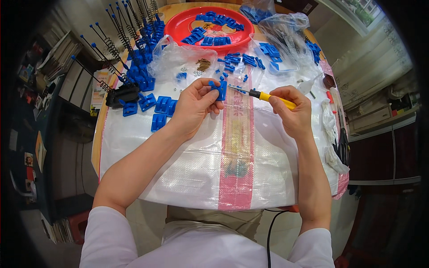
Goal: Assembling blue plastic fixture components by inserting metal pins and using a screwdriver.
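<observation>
Between the thumb and fingers of my left hand (199,103) is a small blue plastic bracket (222,90), raised over the table. My right hand (292,109) is closed round the yellow handle of a screwdriver (263,96). Its metal shaft points left, and the tip is close to the bracket; whether they touch I cannot tell. Several blue plastic brackets (159,122) lie left of my left hand. Beyond my hands are brass-coloured screws (203,65), small metal nuts (198,73) and small blue plastic parts (232,60).
A red round tray (174,36) with blue pieces stands at the back. Blue parts with springs and rods (140,67) crowd the back left. Clear plastic bags (167,58) and a clear container (286,67) flank the loose parts. A white woven sheet (187,178) covers the table.
</observation>
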Tool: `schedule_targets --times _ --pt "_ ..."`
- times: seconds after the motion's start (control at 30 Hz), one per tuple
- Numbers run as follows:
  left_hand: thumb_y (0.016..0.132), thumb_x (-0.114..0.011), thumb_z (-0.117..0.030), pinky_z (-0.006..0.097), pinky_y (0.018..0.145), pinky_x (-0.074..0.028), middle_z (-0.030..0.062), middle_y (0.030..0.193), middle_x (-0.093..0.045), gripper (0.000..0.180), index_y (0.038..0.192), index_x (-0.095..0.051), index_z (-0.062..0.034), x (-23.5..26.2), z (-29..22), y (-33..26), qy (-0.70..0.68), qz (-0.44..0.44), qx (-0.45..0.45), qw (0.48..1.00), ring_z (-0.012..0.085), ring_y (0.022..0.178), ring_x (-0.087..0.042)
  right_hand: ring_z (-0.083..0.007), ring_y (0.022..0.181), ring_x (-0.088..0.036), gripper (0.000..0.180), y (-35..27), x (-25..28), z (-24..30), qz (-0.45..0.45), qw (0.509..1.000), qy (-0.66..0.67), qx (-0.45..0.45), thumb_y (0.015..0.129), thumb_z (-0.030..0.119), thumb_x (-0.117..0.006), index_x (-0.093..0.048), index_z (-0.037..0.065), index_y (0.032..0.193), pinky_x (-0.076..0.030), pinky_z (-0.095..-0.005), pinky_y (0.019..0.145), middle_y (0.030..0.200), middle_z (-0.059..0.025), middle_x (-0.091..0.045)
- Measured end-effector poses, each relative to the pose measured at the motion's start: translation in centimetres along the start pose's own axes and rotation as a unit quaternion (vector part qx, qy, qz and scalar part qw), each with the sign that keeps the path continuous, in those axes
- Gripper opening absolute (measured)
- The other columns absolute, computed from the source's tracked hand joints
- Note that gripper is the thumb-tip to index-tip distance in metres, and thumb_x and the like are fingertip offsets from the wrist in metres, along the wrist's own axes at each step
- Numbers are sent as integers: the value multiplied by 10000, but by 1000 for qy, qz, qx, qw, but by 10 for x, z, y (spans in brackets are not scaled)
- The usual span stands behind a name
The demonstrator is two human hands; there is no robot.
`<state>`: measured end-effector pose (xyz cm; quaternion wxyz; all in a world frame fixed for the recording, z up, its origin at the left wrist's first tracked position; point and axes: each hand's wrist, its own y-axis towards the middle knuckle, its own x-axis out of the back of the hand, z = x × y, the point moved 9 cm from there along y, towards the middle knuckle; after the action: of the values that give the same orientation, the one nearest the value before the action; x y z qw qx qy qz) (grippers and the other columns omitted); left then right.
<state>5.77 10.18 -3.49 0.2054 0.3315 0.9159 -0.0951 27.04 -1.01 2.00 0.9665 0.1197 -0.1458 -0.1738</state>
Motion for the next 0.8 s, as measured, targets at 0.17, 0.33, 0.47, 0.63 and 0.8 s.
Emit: schedule_targets --times 0.17,0.33,0.47,0.63,0.8 --pt "1038 -593 -65 257 679 -538 67 990 -624 219 1251 -552 -31 -3 0 0 8 18 -5 1000 133 828 -660 -83 810 -653 179 -2 -5 7 11 999 -30 21 904 117 -781 -720 -2 1022 -519 -228 743 914 -55 -737" --pt "1039 -597 -75 251 676 -536 64 987 -629 219 1249 -555 -29 -5 -1 -1 8 24 -5 1000 125 825 -659 -78 803 -644 175 -2 -7 9 12 999 -37 29 906 117 -777 -718 -6 1017 -512 -231 734 909 -54 -735" --pt "1032 -608 -71 247 677 -536 63 994 -628 227 1250 -558 -37 -4 -1 -1 22 20 -2 1000 123 823 -660 -78 801 -642 175 -1 -8 7 25 999 -26 17 911 111 -774 -710 -7 1023 -510 -231 730 903 -49 -730" --pt "990 -631 4 244 676 -537 64 1010 -629 239 1218 -582 -47 -5 -5 -2 42 1 -38 998 122 823 -665 -71 734 -610 180 1 -6 -6 0 996 67 -62 922 104 -765 -663 7 1034 -486 -226 658 867 -37 -695" --pt "953 -657 49 245 663 -538 59 991 -632 266 1195 -592 -40 -7 -9 -3 48 -11 -77 996 122 794 -667 -57 637 -554 187 5 -3 -12 3 997 61 -54 930 116 -757 -643 19 1043 -422 -205 552 817 -12 -643"
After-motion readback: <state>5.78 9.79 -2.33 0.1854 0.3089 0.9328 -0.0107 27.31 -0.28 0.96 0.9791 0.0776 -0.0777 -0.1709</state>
